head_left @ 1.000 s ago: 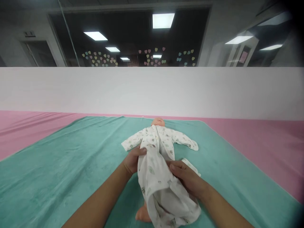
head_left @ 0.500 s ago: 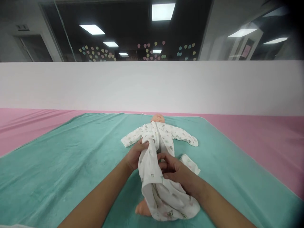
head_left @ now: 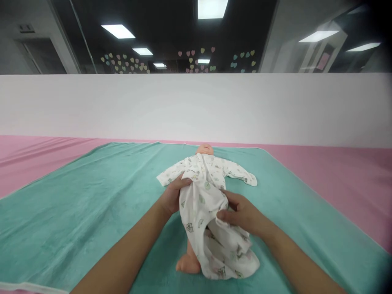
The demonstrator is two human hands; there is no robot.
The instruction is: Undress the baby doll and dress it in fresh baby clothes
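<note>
Printed garment (head_left: 200,200) held from two sides

In the head view, the garment lay at lower centre, bunched over the lower part of a doll (head_left: 204,150). The doll was stretched on its back along the green sheet (head_left: 98,204), head toward the wall (head_left: 196,108), a bare foot (head_left: 188,263) showing at the bottom. Its shirt (head_left: 216,163) had both sleeves spread outward at mid-frame, perhaps to keep them clear of the hands.

The left hand (head_left: 174,196) grasped the garment's left edge, thumb on top and fingers mostly hidden beneath; this seemed to steady the cloth. The right hand (head_left: 243,214) pinched a fold on the opposite side between thumb and fingers, apparently to control the loose material, whose lower end gaped open toward the bottom of the frame. Whether anything lay inside that opening could not be told.

Both forearms rose from the lower corners and converged at centre, the left nearly straight at the wrist, the right angled inward with its thumb pointing left. Pink sheet (head_left: 330,179) showed at either side.
</note>
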